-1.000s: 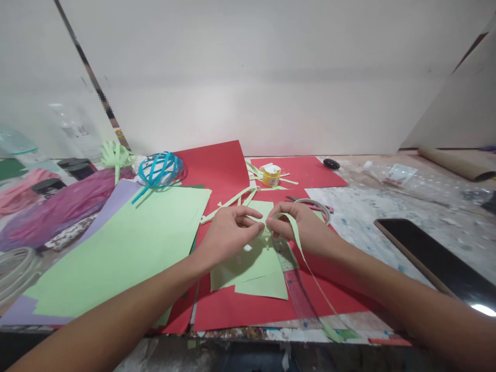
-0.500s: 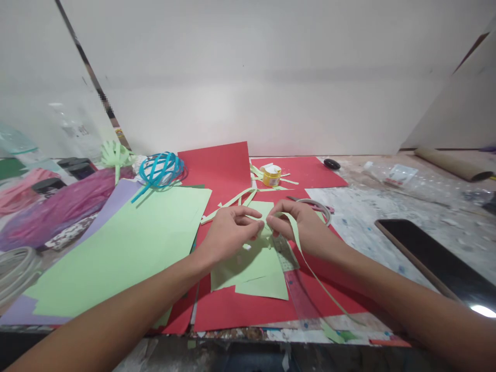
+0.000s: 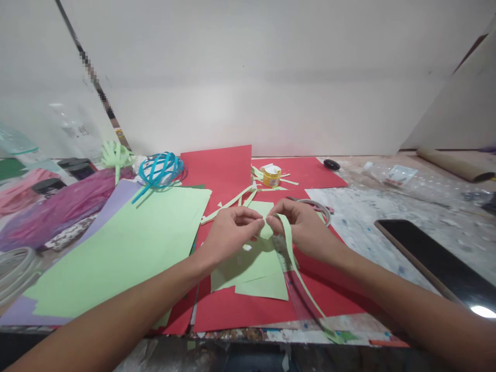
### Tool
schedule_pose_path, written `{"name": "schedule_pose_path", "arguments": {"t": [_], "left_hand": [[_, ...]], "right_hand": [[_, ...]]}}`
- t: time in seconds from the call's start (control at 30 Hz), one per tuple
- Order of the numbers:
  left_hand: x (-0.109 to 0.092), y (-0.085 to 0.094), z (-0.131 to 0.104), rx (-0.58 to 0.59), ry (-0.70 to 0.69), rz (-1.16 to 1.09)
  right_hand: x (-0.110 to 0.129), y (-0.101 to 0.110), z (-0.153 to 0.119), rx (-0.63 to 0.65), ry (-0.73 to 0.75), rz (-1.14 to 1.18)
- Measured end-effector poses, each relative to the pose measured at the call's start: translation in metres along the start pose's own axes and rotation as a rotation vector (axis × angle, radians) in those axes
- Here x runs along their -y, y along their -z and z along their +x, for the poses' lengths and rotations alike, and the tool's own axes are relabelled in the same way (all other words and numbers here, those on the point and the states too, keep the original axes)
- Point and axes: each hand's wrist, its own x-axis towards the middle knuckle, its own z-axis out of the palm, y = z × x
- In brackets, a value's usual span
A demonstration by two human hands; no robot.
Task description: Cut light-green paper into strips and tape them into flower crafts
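Note:
My right hand (image 3: 300, 227) pinches a narrow light green paper strip (image 3: 290, 248), which curls over the fingers and trails down to the table's front edge. My left hand (image 3: 234, 230) is closed in a pinch, its fingertips almost meeting the right ones. Something pale green shows just below the fingertips, but what the left fingers hold is hidden. Beneath both hands lie light green paper sheets (image 3: 263, 281) on a red sheet (image 3: 225, 312). A clear ruler (image 3: 300, 294) sticks out under the right hand. Beside that hand are a tape roll (image 3: 327, 214) and scissors, partly covered.
A stack of light green paper (image 3: 132, 248) lies at left, with a blue paper-strip ball (image 3: 160, 170) behind it. A yellow tub (image 3: 272, 176) stands among green strips at the back. On the right are a phone (image 3: 430, 258), a plastic bottle (image 3: 411, 178) and a cardboard tube (image 3: 453, 164).
The hanging strip has swung left and bows more gently below my right hand. Both hands stay nearly in place. The red sheet at the back has shifted slightly right.

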Motion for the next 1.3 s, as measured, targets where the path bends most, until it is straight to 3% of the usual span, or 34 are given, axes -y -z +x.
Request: {"name": "schedule_pose_path", "arguments": {"t": [0.23,0.5,0.63,0.87,1.3], "left_hand": [[0.0,0.001,0.0,0.039,-0.028,-0.157],[0.001,0.001,0.001,-0.007,-0.022,-0.091],[0.003,0.001,0.001,-0.007,-0.037,-0.045],[0.001,-0.001,-0.001,0.002,-0.053,0.012],[0.0,-0.001,0.0,0.029,-0.079,0.005]], "right_hand": [[-0.005,0.0,0.001,-0.035,0.073,0.042],[-0.002,0.006,0.004,-0.098,0.068,0.109],[-0.002,0.008,0.003,-0.049,0.047,0.189],[0.002,0.006,0.001,-0.024,0.065,0.024],[0.005,0.008,0.003,-0.007,0.025,0.002]]}}
